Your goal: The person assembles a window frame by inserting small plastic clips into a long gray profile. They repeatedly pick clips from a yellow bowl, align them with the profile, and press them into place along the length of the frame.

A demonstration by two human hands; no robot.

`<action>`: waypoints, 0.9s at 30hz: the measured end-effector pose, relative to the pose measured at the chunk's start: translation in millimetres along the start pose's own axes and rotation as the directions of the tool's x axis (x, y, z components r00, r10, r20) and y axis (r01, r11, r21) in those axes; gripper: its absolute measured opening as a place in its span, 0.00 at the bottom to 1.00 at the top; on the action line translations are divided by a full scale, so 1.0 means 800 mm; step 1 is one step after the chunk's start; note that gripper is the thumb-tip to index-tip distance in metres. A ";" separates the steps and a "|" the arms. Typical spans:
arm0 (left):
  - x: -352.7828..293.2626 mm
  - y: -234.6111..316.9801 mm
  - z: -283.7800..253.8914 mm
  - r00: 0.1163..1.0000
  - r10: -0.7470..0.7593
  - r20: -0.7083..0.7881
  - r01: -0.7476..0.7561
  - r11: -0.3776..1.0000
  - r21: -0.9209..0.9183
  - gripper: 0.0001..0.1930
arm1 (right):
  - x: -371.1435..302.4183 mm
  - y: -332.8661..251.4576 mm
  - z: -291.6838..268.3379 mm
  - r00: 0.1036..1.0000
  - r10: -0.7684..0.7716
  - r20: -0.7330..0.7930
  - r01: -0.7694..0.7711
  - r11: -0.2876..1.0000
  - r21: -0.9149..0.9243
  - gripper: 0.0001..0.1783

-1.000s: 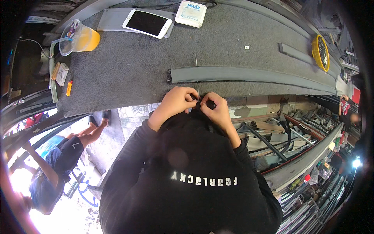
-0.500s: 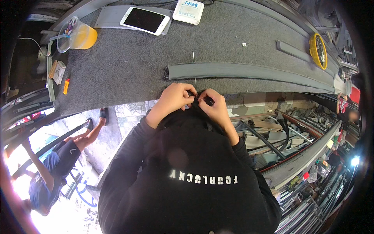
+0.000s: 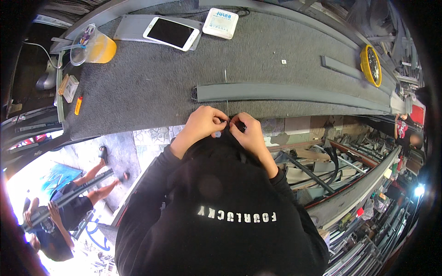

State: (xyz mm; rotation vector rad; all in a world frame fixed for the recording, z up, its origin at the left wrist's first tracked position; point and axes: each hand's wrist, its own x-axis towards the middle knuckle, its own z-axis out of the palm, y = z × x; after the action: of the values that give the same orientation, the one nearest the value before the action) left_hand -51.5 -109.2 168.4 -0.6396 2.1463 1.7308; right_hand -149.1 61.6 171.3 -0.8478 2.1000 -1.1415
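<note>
My left hand (image 3: 203, 123) and my right hand (image 3: 247, 133) are close together at the near edge of a grey carpeted bench (image 3: 152, 92), fingers bent into pinches. A thin metal rod (image 3: 227, 106) runs down to between the fingertips of both hands. Its far end shows beyond a long grey profile (image 3: 285, 92) that lies across the bench; the profile covers its middle. Something small and dark is between the fingertips, too hidden to name. Under my left fingers a small pale bluish piece (image 3: 217, 134) shows.
On the bench lie a white phone (image 3: 171, 33), a square white packet (image 3: 220, 23), a cup of orange drink (image 3: 102, 49), an orange lighter (image 3: 78, 105) and a yellow basket (image 3: 370, 65). A co-worker (image 3: 60, 216) carries a long profile at left. Racked metal offcuts (image 3: 322, 165) stand at right.
The view has shifted slightly, so the bench things sit lower. Both hands stay pinched together at the rod. The co-worker at left has moved, with the long profile now held across the body.
</note>
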 end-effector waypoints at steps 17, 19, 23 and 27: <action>-0.001 -0.002 0.001 0.999 0.040 -0.009 -0.040 0.999 -0.033 0.11 | 0.000 0.005 -0.003 0.997 -0.072 0.023 0.071 0.997 0.031 0.05; -0.001 -0.002 0.001 0.999 0.048 -0.008 -0.049 0.998 -0.039 0.11 | 0.000 0.006 -0.003 0.997 -0.079 0.016 0.078 0.996 0.042 0.05; 0.000 -0.001 0.000 0.999 0.055 -0.001 -0.055 0.998 -0.025 0.11 | -0.002 0.003 -0.004 0.998 -0.063 0.022 0.062 0.997 0.037 0.05; -0.001 -0.001 0.000 0.998 0.060 0.001 -0.060 0.998 -0.035 0.11 | -0.002 0.000 -0.006 0.997 -0.057 0.043 0.055 0.997 0.044 0.06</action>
State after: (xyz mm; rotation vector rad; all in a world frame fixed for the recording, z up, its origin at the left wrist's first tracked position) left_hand -50.7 -109.6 168.1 -0.5884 2.1592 1.8027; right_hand -152.0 65.3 173.8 -0.9086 2.0199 -1.1820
